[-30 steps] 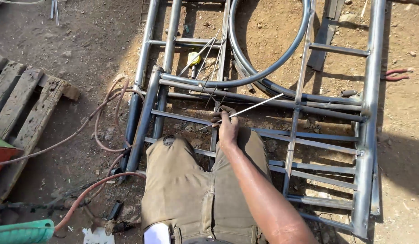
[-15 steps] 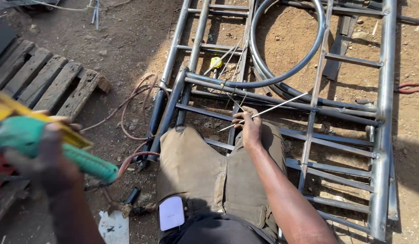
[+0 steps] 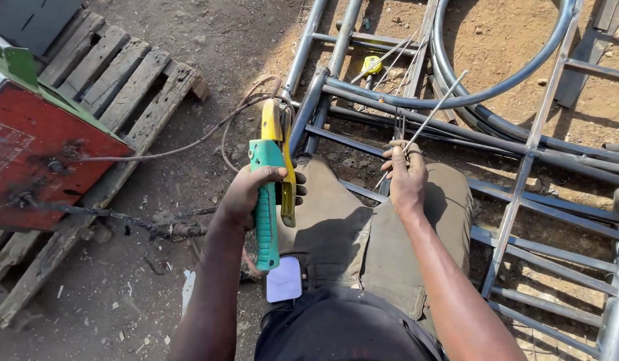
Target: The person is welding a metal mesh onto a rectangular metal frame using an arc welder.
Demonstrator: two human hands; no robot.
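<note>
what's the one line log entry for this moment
left hand: grips green electrode holder | right hand: pinches welding rod | metal frame on ground

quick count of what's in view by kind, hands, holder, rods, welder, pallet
hands: 2, left hand and right hand
green and yellow electrode holder: 1, gripped in the left hand
thin welding rod: at least 1 in the right hand; more lie on the metal frame, too thin to count
red welding machine: 1
wooden pallet: 1
total: 6, plus the frame
</note>
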